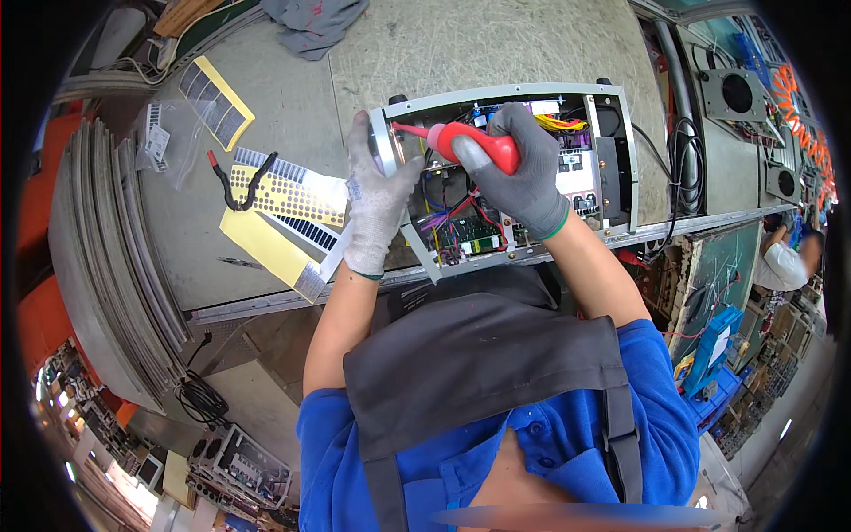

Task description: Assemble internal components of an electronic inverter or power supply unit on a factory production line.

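Observation:
An open grey metal case [510,92] full of wiring and circuit boards lies on the bench in front of me. My left hand [377,191], in a pale grey glove, is curled around the case's left end. My right hand [525,177], in a darker grey glove, grips a red tool [483,146] with a thick rounded body and a slim red tip. That tip points left, near the inner side of the case's left end; contact cannot be made out. Yellow wires [560,124] run inside the case's upper right part.
Left of the case lie yellow-backed sticker sheets [288,197], a black cable piece [244,202] and a clear plastic bag [177,146]. Stacked metal sheets [111,257] stand at the far left. A grey cloth [315,25] lies at the back; coiled black cable [685,168] hangs right.

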A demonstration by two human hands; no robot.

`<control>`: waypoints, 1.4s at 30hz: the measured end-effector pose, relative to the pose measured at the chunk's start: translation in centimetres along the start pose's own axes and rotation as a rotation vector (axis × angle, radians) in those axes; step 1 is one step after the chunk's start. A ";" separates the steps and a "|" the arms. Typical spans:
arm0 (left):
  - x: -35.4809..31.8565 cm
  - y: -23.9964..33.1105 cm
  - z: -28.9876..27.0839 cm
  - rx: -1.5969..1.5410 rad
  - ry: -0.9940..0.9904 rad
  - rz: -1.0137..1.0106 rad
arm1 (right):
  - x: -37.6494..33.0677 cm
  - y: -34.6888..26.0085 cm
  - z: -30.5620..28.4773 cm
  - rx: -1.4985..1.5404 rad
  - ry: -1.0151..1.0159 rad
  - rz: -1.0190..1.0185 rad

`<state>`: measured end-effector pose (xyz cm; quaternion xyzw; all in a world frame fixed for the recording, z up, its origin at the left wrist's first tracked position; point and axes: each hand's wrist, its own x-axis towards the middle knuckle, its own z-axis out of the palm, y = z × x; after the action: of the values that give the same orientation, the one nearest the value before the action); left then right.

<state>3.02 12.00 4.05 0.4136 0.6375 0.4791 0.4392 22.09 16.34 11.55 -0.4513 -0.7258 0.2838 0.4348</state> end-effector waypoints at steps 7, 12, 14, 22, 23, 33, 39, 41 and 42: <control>-0.4 1.2 0.2 -0.086 -0.018 -0.024 | -0.4 0.9 0.0 -0.105 -0.032 -0.020; -1.7 1.7 0.2 -0.171 0.082 -0.073 | -0.1 1.5 -0.3 -0.076 -0.003 0.050; -1.7 1.5 0.2 -0.188 0.141 -0.079 | 0.0 1.8 -0.1 -0.106 -0.062 0.034; -1.6 0.9 -0.1 -0.086 0.141 0.016 | 0.7 2.6 3.4 -0.213 -0.124 -0.056; -1.7 0.9 0.0 -0.056 0.144 0.036 | 0.8 2.6 3.7 -0.205 -0.119 -0.066; -1.7 0.9 0.2 -0.327 0.122 -0.040 | 0.5 2.8 3.9 -0.254 -0.167 -0.064; -1.7 0.3 -0.1 -0.282 0.112 -0.016 | 2.2 1.7 1.0 -0.183 -0.075 0.020; -1.6 0.1 -0.2 -0.270 0.119 0.012 | 2.6 1.5 -2.1 -0.006 -0.052 0.272; -1.5 -0.1 -0.2 -0.279 0.120 0.034 | 2.6 1.6 -3.6 0.120 -0.028 0.312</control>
<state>3.21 10.53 4.22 0.3299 0.5829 0.5941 0.4454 25.37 19.48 12.89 -0.5278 -0.6346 0.3968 0.4016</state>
